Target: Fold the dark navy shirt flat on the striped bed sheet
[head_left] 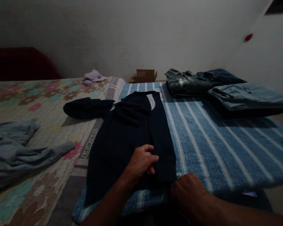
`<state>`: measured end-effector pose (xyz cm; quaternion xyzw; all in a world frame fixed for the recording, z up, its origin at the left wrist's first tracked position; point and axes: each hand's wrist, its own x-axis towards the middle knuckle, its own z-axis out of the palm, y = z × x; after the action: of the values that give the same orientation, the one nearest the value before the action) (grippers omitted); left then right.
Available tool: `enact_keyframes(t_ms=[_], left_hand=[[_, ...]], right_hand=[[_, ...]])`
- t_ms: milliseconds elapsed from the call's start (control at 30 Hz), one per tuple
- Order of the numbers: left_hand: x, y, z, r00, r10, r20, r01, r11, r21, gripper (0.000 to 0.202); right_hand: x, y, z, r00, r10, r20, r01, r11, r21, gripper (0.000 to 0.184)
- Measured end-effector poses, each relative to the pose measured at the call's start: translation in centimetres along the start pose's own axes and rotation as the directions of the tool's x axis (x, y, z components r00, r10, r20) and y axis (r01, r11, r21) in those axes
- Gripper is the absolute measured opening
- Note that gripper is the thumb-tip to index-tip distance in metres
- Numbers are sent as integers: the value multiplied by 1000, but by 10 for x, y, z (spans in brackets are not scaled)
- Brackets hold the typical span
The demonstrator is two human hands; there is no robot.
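A dark navy long-sleeved top (pixel 122 141) with pale shoulder patches lies spread in front of me. One sleeve (pixel 87 108) stretches out to the left, and the other is folded down along the right side of the body. Over the lower right part of the garment is my left hand (pixel 141 163), its fingers loosely bent and apart, with nothing visible in them. My right hand (pixel 190 193) is closed at the lower right corner, by the end of the folded sleeve. Its fingertips are hidden, but the dark cloth runs into its grip.
Beneath the top is a blue striped cloth (pixel 191 138). Folded dark grey clothing (pixel 186 81), dark blue jeans (pixel 221 75) and light blue jeans (pixel 250 95) lie at back right. A grey garment (pixel 11 150) and a lilac cloth (pixel 93 78) rest on the flowered bedspread (pixel 49 125). Behind stands a cardboard box (pixel 145 75).
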<state>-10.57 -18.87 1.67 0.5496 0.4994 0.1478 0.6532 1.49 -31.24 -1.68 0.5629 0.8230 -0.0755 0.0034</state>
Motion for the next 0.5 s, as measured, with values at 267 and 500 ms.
enact_keyframes(t_ms=[267, 500], left_hand=[[0, -3, -2, 999, 24, -21, -21, 993, 115, 46], [3, 1, -2, 999, 30, -20, -24, 971, 237, 52]], right_hand=[[5, -12, -22, 941, 108, 319, -90, 993, -70, 21], [10, -13, -34, 887, 87, 454, -89, 996, -16, 11]])
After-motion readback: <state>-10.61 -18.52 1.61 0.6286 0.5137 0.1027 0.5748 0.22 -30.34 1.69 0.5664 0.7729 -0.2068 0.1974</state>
